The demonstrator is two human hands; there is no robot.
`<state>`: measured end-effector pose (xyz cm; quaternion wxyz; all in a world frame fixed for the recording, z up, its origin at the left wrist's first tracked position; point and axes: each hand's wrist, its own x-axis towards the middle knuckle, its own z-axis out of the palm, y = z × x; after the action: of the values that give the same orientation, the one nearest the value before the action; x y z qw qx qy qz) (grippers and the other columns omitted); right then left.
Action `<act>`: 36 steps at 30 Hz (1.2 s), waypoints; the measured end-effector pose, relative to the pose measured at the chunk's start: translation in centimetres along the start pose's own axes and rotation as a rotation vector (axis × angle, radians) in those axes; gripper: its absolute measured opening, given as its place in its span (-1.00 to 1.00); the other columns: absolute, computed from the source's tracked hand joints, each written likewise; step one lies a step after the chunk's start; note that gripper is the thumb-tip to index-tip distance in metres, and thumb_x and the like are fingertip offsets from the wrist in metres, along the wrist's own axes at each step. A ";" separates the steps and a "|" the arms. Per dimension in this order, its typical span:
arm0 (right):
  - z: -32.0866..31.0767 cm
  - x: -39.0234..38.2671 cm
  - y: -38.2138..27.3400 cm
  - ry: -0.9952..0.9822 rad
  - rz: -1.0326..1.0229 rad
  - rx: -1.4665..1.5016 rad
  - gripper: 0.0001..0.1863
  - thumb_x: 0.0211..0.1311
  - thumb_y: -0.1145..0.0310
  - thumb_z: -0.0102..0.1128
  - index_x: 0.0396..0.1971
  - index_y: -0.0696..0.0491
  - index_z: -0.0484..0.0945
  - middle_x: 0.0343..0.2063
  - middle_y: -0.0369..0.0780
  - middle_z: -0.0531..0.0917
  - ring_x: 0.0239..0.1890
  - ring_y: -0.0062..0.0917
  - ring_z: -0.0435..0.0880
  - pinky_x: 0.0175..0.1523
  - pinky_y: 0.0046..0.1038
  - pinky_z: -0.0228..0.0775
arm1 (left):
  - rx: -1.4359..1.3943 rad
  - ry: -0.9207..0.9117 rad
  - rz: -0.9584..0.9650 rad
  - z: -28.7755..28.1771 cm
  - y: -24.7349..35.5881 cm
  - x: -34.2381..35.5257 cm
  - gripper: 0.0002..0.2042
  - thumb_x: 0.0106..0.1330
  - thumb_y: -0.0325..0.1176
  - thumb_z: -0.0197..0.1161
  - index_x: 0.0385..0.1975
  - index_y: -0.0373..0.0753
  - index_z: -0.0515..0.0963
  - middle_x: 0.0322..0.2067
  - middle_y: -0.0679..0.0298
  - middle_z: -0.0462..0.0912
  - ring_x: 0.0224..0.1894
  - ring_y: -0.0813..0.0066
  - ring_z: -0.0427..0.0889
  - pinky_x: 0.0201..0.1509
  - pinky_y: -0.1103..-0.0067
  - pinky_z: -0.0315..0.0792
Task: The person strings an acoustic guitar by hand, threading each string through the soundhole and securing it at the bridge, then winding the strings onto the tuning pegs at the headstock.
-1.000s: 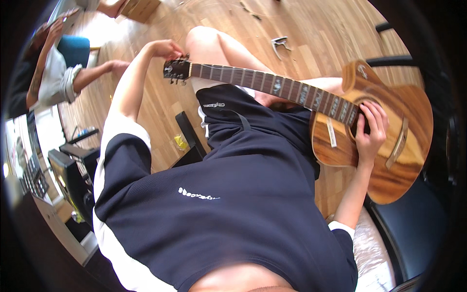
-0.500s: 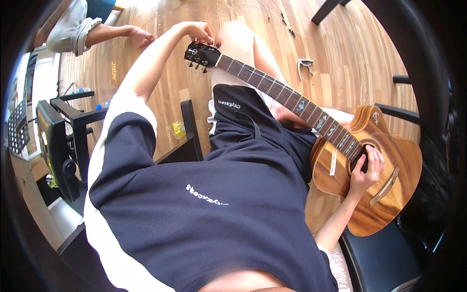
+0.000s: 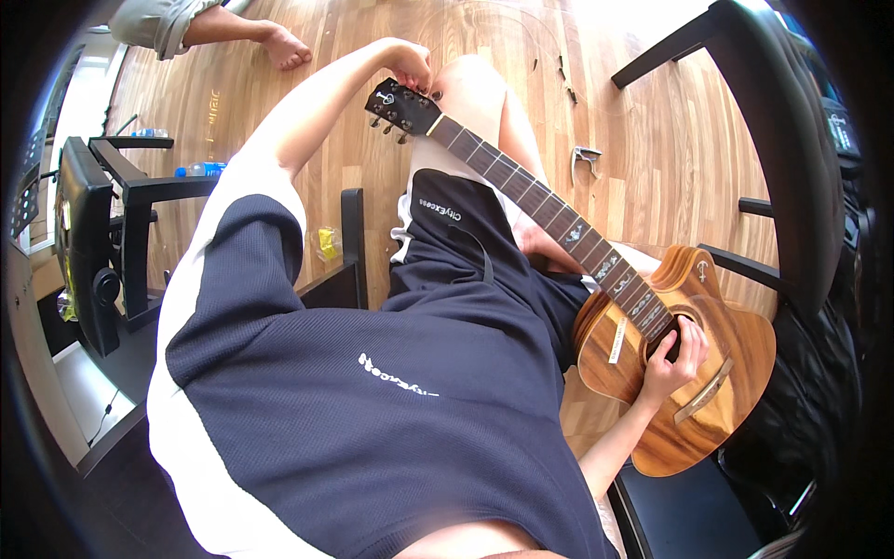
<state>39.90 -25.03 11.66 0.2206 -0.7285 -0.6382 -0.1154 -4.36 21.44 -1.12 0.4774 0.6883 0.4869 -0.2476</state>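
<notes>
A wooden acoustic guitar lies across my lap, its neck running up and left to the dark headstock. My left hand is at the top of the headstock, fingers pinched at the tuning pegs. My right hand rests over the sound hole with its fingers curled on the strings. A dark navy shirt and shorts fill the middle of the view.
A black chair stands at the right, a dark seat below the guitar. A black stand is at the left. A silver capo lies on the wooden floor. Another person's bare foot shows at the top left.
The view has swung, so the guitar's headstock now points more steeply upward. My left hand stays on the pegs, my right hand stays at the sound hole.
</notes>
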 end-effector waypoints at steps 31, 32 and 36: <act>0.4 -0.2 0.0 -0.033 0.015 -0.016 -0.70 0.09 0.65 0.19 -0.14 0.15 0.66 -0.18 -0.15 0.70 -0.03 -0.25 0.61 0.16 -0.25 0.36 | 0.109 0.128 0.094 0.4 -2.6 1.2 -0.76 0.13 -0.16 0.41 -0.47 -0.23 0.69 -0.63 0.40 0.55 -0.56 0.56 0.45 -0.45 0.55 0.35; 0.4 -0.1 0.1 -0.033 0.012 -0.015 -0.70 0.08 0.65 0.19 -0.14 0.15 0.66 -0.18 -0.15 0.70 -0.03 -0.25 0.61 0.16 -0.25 0.36 | 0.197 0.201 0.065 0.7 -2.5 1.2 -0.74 0.10 -0.14 0.43 -0.51 -0.23 0.68 -0.64 0.39 0.55 -0.56 0.55 0.46 -0.46 0.54 0.34; 0.4 -0.1 0.1 -0.033 0.009 -0.018 -0.70 0.08 0.66 0.19 -0.15 0.15 0.66 -0.19 -0.15 0.70 -0.04 -0.26 0.61 0.16 -0.25 0.36 | 0.293 0.242 0.128 1.0 -2.3 1.7 -0.74 0.07 -0.14 0.40 -0.50 -0.23 0.68 -0.59 0.35 0.59 -0.54 0.51 0.51 -0.48 0.49 0.37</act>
<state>39.91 -24.95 11.21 0.2043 -0.7352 -0.6373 -0.1080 -5.66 21.39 -3.88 0.3248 0.8047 0.4548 -0.2005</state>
